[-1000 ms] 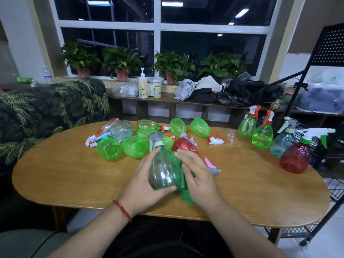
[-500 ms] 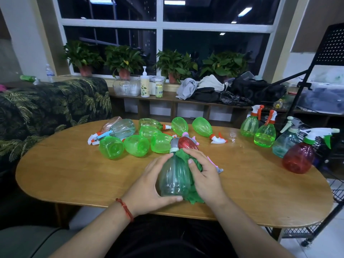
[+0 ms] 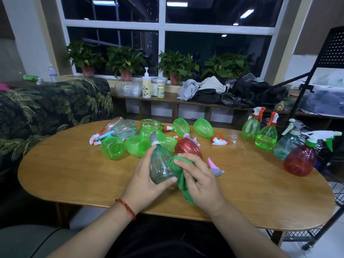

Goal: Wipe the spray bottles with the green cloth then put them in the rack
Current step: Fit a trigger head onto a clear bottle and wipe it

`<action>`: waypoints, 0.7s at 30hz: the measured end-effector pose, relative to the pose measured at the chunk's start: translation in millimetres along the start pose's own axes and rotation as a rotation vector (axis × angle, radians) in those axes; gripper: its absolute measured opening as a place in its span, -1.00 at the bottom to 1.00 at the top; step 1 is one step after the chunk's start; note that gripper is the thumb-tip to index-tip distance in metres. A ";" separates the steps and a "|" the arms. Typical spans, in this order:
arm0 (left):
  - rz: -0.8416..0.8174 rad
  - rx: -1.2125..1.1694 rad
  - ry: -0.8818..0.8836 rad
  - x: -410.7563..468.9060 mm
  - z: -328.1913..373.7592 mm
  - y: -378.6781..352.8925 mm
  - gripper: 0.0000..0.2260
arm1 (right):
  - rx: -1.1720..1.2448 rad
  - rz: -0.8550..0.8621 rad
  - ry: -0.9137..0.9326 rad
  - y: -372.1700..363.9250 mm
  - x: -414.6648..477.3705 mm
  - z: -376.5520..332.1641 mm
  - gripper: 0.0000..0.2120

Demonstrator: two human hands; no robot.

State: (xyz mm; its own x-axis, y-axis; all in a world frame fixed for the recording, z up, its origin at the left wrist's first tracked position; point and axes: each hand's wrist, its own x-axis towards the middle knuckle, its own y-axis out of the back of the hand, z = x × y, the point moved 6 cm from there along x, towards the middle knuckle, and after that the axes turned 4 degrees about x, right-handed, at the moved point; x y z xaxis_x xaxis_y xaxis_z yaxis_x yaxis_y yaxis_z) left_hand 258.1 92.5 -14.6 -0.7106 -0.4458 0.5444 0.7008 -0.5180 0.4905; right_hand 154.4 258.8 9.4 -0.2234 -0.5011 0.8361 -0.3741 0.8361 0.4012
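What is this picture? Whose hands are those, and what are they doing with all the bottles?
No machine here: these are a person's two hands, filmed by a camera worn on their head, looking down. The left hand holds a clear bottle. The right hand grips a green cloth pressed against its side, to wipe it. Behind, a heap of bottles, mostly green, lies on the wooden table. Four more bottles stand upright at the right end, near a black rack.
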 end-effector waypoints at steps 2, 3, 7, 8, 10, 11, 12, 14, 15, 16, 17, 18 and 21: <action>0.055 -0.018 0.019 2.1 -1.8 2.3 -0.05 | -0.024 -0.029 0.060 -2.7 -1.7 -4.1 -0.59; 0.075 -0.030 0.029 3.4 -2.8 3.1 -0.06 | -0.040 -0.045 0.089 -4.4 -2.6 -5.5 -0.60; 0.064 -0.047 0.031 4.7 -2.8 2.7 -0.04 | -0.038 -0.040 0.038 -4.7 -2.4 -2.8 -0.58; 0.037 -0.046 0.016 3.5 -1.1 2.1 -0.02 | -0.029 -0.023 0.003 -2.8 -1.8 -1.0 -0.57; -0.037 -0.048 -0.032 0.1 4.5 0.1 0.00 | -0.002 0.018 -0.076 0.5 -1.0 4.6 -0.56; -0.079 -0.047 -0.063 -1.7 8.6 -1.3 0.00 | 0.023 0.041 -0.127 1.6 -0.6 8.3 -0.56; -0.120 -0.044 -0.094 -3.5 13.2 -2.8 0.00 | 0.056 0.062 -0.181 2.5 -0.4 12.3 -0.56; -0.183 -0.037 -0.139 -6.9 20.2 -4.1 0.01 | 0.118 0.084 -0.281 2.3 0.3 18.7 -0.56; -0.207 -0.046 -0.149 -8.1 21.8 -4.0 0.01 | 0.145 0.085 -0.325 1.5 0.8 20.5 -0.56; -0.237 -0.067 -0.148 -9.1 23.1 -3.8 0.00 | 0.179 0.083 -0.365 0.7 1.2 22.0 -0.57; -0.270 -0.091 -0.145 -10.0 23.4 -4.6 0.00 | 0.212 0.081 -0.394 0.5 1.3 23.0 -0.57; -0.301 -0.110 -0.148 -10.6 23.6 -5.6 0.00 | 0.235 0.081 -0.408 0.9 1.5 23.1 -0.57; -0.355 -0.102 -0.155 -10.5 20.7 -12.1 0.01 | 0.253 0.103 -0.423 3.7 0.9 25.2 -0.60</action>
State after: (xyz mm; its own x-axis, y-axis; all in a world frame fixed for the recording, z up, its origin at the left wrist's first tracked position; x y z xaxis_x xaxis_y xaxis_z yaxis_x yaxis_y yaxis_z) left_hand 258.4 118.5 -12.1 -0.8837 -0.1146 0.4538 0.3983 -0.6933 0.6006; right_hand 130.1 255.8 2.2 -0.5960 -0.5095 0.6206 -0.5261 0.8317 0.1776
